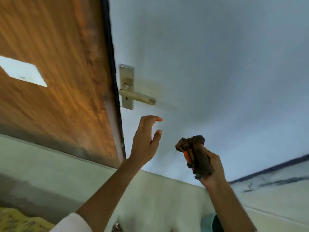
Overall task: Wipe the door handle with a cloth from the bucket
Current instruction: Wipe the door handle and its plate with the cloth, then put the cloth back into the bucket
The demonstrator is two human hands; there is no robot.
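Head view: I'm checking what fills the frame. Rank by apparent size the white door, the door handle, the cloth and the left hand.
Largest to smallest:
1. white door
2. left hand
3. cloth, bunched in the right hand
4. door handle

The hand and cloth sit nearer the camera, so they look bigger; cloth and handle are close.

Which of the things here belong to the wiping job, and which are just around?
In the job:
door handle
dark cloth, gripped by the right hand
left hand, open below the handle

Just around:
wooden door
white sleeve
teal object at the bottom edge
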